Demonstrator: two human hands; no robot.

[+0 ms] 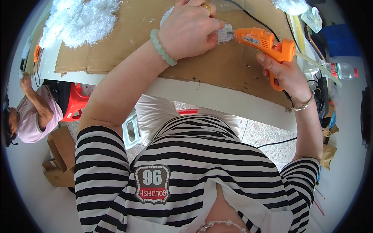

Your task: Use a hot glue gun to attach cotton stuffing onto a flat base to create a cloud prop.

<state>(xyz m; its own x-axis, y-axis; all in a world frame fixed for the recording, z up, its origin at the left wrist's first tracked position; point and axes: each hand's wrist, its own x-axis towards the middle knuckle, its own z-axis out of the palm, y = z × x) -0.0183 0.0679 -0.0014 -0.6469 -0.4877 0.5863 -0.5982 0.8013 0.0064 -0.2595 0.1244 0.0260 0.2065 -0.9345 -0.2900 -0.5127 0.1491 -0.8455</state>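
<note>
My right hand (pixel 281 72) grips an orange hot glue gun (pixel 258 39) by its handle, with a pale glue stick (pixel 316 64) poking out of its back end. The gun's nozzle points left and meets a small white frilly piece (pixel 224 34). Over that piece, my left hand (pixel 190 31) bends its fingers and pinches it at the edge. Part of the white piece is hidden behind the left hand. Both hands are above a brown cardboard sheet (pixel 155 83) on the table.
Fluffy white shredded material (pixel 83 25) lies at the far left, with another white tuft (pixel 291 6) at the far right. A black cable (pixel 252 17) crosses the cardboard. A plastic bottle (pixel 345 71) lies on the right. Another person (pixel 37 112) sits at the left by a red stool (pixel 77 103).
</note>
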